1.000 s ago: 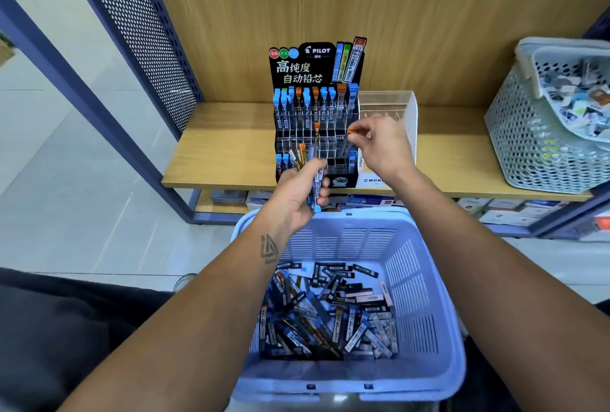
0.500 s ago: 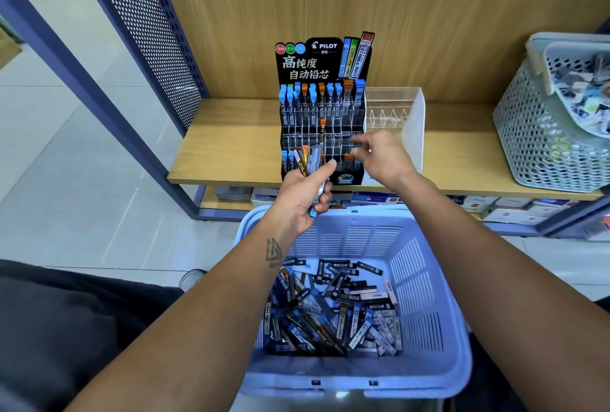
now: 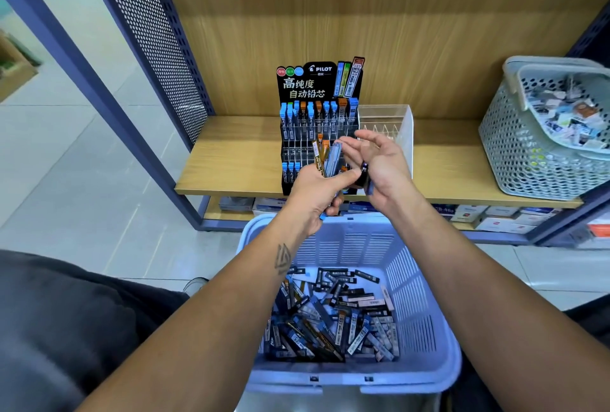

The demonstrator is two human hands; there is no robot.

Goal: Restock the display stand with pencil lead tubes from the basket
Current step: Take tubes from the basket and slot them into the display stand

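The left hand (image 3: 315, 188) grips a fanned bundle of pencil lead tubes (image 3: 326, 155) in front of the black display stand (image 3: 318, 108), which stands on the wooden shelf (image 3: 231, 164). Just beside it, the right hand (image 3: 384, 169) pinches a single dark tube (image 3: 364, 174), its other fingers spread. Below both, the blue basket (image 3: 425, 322) holds loose tubes. A grey basket (image 3: 534, 147) sits far right.
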